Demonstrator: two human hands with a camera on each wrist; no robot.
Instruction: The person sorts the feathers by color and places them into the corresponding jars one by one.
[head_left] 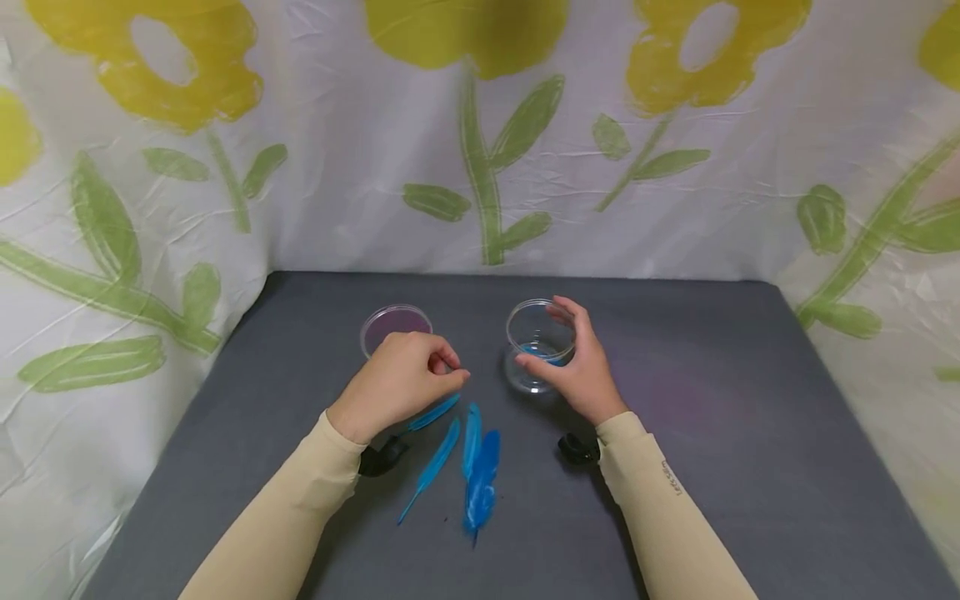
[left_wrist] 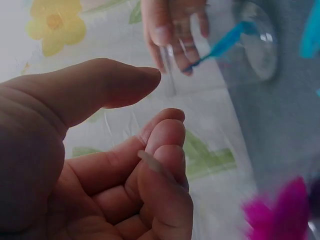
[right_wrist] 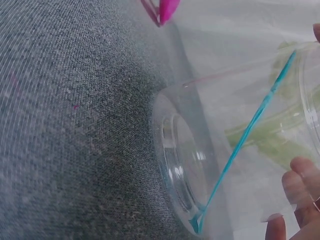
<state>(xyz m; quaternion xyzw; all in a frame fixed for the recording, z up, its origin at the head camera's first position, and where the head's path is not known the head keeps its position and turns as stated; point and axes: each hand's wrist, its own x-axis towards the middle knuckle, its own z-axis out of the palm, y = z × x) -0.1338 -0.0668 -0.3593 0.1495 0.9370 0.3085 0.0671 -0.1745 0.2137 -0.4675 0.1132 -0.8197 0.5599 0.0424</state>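
Left hand (head_left: 399, 379) hovers, loosely curled; right hand (head_left: 583, 371) grips clear cup (head_left: 532, 346).

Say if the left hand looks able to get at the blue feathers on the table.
Probably yes: the left hand appears to hold nothing, and the feathers lie close by on the table, mostly uncovered. The right hand holds the cup, clear of them.

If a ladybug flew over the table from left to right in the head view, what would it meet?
Left sleeve → round container with purple inside → deep blue feather → clear cup → right sleeve.
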